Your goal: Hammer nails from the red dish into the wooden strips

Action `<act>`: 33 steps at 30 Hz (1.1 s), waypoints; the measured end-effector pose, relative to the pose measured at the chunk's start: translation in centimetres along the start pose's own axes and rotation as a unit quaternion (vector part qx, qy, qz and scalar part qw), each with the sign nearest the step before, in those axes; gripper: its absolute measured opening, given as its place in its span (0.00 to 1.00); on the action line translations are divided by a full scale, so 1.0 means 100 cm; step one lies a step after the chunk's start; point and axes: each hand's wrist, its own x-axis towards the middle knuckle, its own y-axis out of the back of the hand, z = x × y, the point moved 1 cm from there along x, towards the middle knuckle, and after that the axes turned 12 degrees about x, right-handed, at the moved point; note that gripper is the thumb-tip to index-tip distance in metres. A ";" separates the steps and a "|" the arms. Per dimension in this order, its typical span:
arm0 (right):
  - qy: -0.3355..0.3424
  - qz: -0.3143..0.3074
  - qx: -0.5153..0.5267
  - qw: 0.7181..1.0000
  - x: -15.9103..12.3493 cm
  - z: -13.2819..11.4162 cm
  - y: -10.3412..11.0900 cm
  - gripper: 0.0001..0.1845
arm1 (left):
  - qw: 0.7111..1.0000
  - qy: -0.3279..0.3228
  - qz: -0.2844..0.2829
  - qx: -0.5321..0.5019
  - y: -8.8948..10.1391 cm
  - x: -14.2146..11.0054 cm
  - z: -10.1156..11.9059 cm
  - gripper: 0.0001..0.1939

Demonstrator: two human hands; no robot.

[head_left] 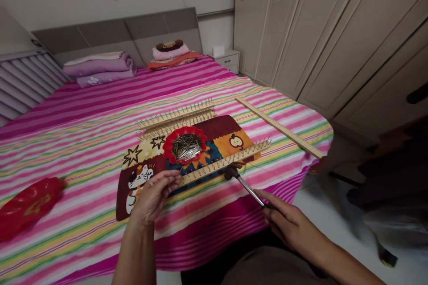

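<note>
Here, red bowl: scalloped rim, filled with loose nails, standing on the patterned mat

Nail-studded strip: pale wood, set slantwise on the near side of the red bowl, its row of nails standing up and running out to the right beyond the bowl

Left hand: nearer the wearer than the bowl and slightly left of it, at the strip's left end; thumb and forefinger tips are drawn together, though whether a nail sits between them is too small to tell

Right hand: well to the right of the bowl and nearer the wearer, fingers closed around the grip of the hammer

Hammer: dark head towards the bowl, just on the near side of the nail-studded strip; contact between head and strip cannot be told

Rear strips: two more pieces of wood bristling with nails, lying side by side just beyond the bowl

Bare strip: long, pale wood, lying diagonally on the striped bedcover, right of the bowl and apart from it

Red dish: on the bedcover, well left of the bowl, with yellow marking

Folded bedding: purple pile, far beyond the bowl to the left, near the headboard

Wardrobe: cream doors, beyond the bowl to the right
</note>
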 end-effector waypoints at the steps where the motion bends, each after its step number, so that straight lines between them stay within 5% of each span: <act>1: 0.001 -0.002 -0.004 1.000 0.000 -0.001 0.000 0.35 | 1.000 0.003 0.005 -0.012 0.000 -0.001 -0.003 0.15; 11: 0.012 0.005 -0.005 1.000 -0.008 -0.014 -0.005 0.31 | 0.999 0.012 0.013 -0.033 -0.010 -0.013 -0.019 0.24; 24: 0.029 0.016 -0.024 0.999 -0.009 -0.019 -0.008 0.27 | 0.998 0.055 0.026 -0.021 -0.016 -0.022 -0.042 0.24; 33: 0.025 0.016 -0.036 0.999 -0.009 -0.018 -0.008 0.28 | 0.980 -0.053 0.185 0.045 -0.028 -0.006 -0.058 0.18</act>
